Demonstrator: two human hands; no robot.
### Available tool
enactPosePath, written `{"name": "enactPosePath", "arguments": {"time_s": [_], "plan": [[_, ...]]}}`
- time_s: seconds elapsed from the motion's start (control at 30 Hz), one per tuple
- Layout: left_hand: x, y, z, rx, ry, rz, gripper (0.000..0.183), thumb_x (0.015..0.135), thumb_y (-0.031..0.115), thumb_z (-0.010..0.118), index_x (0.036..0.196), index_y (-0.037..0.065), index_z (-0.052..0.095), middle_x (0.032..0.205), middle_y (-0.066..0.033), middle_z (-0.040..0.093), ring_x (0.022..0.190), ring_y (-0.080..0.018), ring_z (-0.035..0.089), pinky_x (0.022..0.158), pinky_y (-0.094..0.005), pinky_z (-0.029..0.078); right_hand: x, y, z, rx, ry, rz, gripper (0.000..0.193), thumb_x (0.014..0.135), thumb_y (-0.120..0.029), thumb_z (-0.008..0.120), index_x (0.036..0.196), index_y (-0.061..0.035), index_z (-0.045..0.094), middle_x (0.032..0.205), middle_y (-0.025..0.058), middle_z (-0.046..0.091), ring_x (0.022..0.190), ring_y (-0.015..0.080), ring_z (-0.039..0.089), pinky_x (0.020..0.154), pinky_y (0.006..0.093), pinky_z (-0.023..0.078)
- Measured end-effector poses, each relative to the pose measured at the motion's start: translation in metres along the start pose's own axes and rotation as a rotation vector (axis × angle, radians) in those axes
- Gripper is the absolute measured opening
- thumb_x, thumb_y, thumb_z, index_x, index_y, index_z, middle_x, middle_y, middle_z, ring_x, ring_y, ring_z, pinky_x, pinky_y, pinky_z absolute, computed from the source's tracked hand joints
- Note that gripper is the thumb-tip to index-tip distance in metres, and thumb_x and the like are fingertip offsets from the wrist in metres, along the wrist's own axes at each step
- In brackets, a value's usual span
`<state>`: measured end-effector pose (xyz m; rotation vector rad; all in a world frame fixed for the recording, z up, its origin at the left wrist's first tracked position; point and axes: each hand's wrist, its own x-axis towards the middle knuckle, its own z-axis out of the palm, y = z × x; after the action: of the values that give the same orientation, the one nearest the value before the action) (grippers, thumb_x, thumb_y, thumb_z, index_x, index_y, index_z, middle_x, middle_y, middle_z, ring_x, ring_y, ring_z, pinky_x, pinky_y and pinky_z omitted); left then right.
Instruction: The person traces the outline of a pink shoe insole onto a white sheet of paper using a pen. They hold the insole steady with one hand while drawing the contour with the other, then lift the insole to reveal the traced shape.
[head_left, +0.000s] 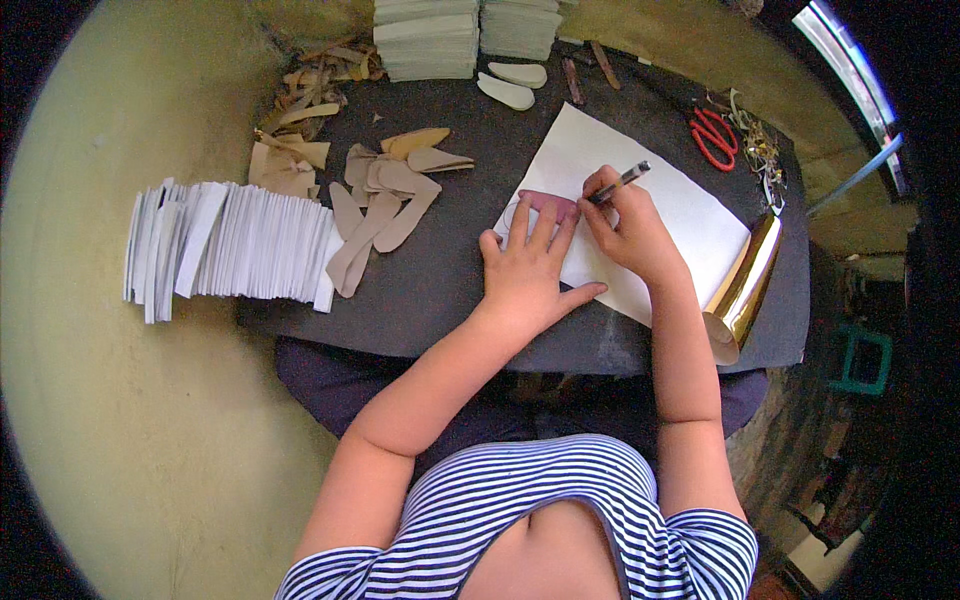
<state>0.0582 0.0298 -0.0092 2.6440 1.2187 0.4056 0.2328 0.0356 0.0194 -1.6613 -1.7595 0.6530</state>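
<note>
Two bare hands meet over a white paper sheet (690,220) on a broad black surface (440,335); the left hand (527,262) lies palm down with its fingers spread, the fingertips resting on a flat mauve template (534,199) with a rounded end, which sits along the sheet's left edge; its thumb points out to the right; the right hand (632,225) pinches a slim black-and-clear pen (628,178) between thumb and fingers, the writing end down beside the template's right end; whether the tip touches the paper is hidden by the fingers; a thin curved line shows on the paper just left of the template.

The sheet's right side curls into a shiny gold roll (750,280); beyond it, near the surface's far right corner, lie scissors with red handles (713,140) and a tangle of gold and pale scraps (760,150); past the sheet's far corner are two white sole-shaped pieces (506,92), just in front of tall stacks of white pieces (426,42); left of the hands, well apart from them, tan sole-shaped pieces (405,185) overlap in a loose heap; beside these stands a long row of white pieces on edge (265,245).
</note>
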Motion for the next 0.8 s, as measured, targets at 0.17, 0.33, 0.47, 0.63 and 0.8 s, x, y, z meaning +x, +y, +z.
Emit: {"name": "enactPosePath", "arguments": {"time_s": [0.17, 0.33, 0.47, 0.63, 0.8], "plan": [[0.0, -0.001, 0.0, 0.015, 0.012, 0.003, 0.09, 0.071, 0.07, 0.063, 0.138, 0.011, 0.048, 0.144, -0.0142, 0.039, 0.137, -0.0327, 0.029, 0.086, -0.0536, 0.034, -0.006, 0.002, 0.006, 0.036, 0.045, -0.069, 0.012, 0.083, -0.004, 0.062, 0.088, -0.0017, 0.051, 0.073, 0.0201, 0.06, 0.07, 0.0393, 0.062, 0.063, 0.0422, 0.048], [-0.001, 0.0, 0.004, 0.012, 0.029, 0.003, 0.089, 0.072, 0.071, 0.061, 0.138, 0.012, 0.048, 0.144, -0.0142, 0.039, 0.137, -0.0324, 0.029, 0.087, -0.0543, 0.034, -0.003, -0.001, 0.003, -0.003, 0.046, 0.016, 0.01, 0.085, -0.002, 0.062, 0.089, 0.0003, 0.054, 0.077, 0.0149, 0.061, 0.07, 0.0275, 0.061, 0.065, 0.0354, 0.049], [-0.001, 0.0, 0.002, 0.025, 0.011, -0.008, 0.089, 0.073, 0.072, 0.06, 0.138, 0.012, 0.048, 0.144, -0.0135, 0.04, 0.138, -0.0321, 0.029, 0.087, -0.0543, 0.034, -0.007, 0.006, 0.009, 0.031, 0.062, -0.074, 0.011, 0.083, -0.005, 0.062, 0.087, -0.0019, 0.053, 0.073, 0.0197, 0.061, 0.069, 0.0379, 0.062, 0.061, 0.0411, 0.048], [-0.001, 0.0, 0.003, 0.019, 0.038, -0.002, 0.088, 0.073, 0.072, 0.059, 0.137, 0.012, 0.049, 0.144, -0.0135, 0.04, 0.137, -0.0324, 0.03, 0.087, -0.0542, 0.034, -0.004, 0.007, 0.006, 0.057, 0.063, -0.037, 0.009, 0.083, -0.002, 0.062, 0.087, -0.0015, 0.053, 0.074, 0.0158, 0.06, 0.068, 0.0295, 0.06, 0.062, 0.0366, 0.048], [-0.001, 0.0, 0.001, 0.015, 0.036, -0.003, 0.087, 0.074, 0.071, 0.059, 0.138, 0.013, 0.048, 0.144, -0.0133, 0.039, 0.137, -0.0319, 0.031, 0.087, -0.0539, 0.035, -0.008, 0.007, 0.007, 0.058, 0.01, -0.069, 0.009, 0.083, 0.002, 0.061, 0.088, 0.0, 0.055, 0.077, 0.0108, 0.058, 0.071, 0.0198, 0.058, 0.066, 0.0316, 0.048]]}}
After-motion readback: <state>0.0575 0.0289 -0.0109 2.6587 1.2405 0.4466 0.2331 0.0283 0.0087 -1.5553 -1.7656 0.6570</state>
